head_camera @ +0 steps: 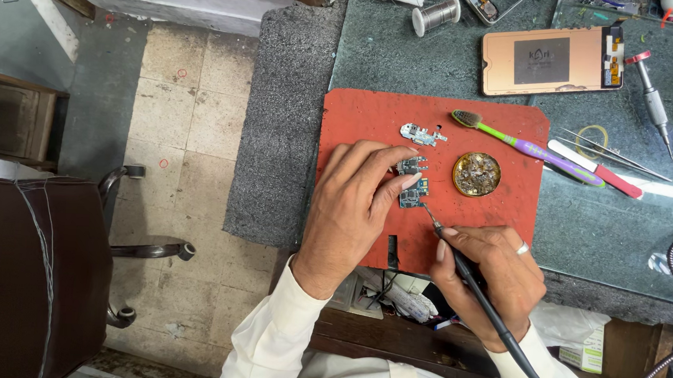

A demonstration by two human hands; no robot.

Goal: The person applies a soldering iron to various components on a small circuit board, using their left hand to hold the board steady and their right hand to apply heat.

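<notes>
board (412, 193) under left hand (353, 207) fingertips | iron (456, 257) tip touching, right hand (493, 281)

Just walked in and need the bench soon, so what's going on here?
A person is working on a small circuit board on a red mat. The left hand pins the board down with its fingertips, while the right hand holds a soldering iron in a pen-like grip, its tip at the board's edge. A tin of solder scraps, a toothbrush and another small board lie nearby.
</notes>
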